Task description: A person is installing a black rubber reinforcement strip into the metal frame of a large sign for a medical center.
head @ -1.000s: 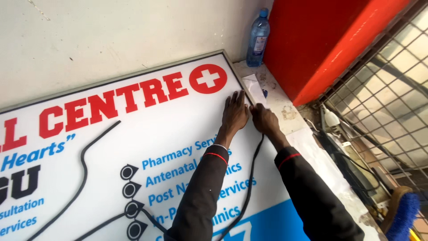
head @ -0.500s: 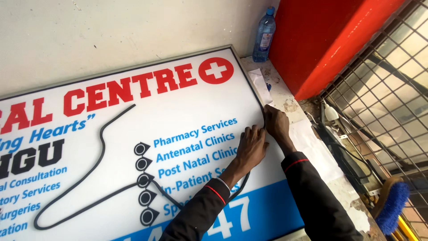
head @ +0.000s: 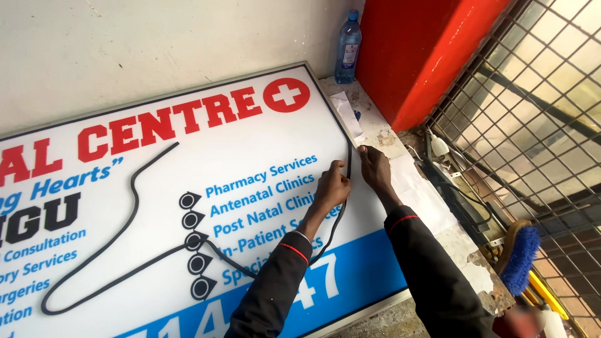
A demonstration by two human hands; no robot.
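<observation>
A large white signboard (head: 156, 206) with red and blue lettering and a red cross circle lies flat on a bench. A long black rubber strip (head: 128, 213) snakes loosely across its face and runs up along the right edge. My left hand (head: 330, 186) pinches the strip near that edge. My right hand (head: 374, 168) presses its fingertips on the strip's upper end at the sign's right border. Both sleeves are black with a red cuff line.
A plastic water bottle (head: 347, 47) stands at the back corner by a red box (head: 426, 50). A white paper strip (head: 348, 116) lies past the sign's edge. Wire mesh (head: 538, 125) fills the right side, with a blue-bristled brush (head: 518, 258) below.
The view has shifted and both hands slid down the sign's right edge, from near the red cross toward the middle, working the black strip along the border.
</observation>
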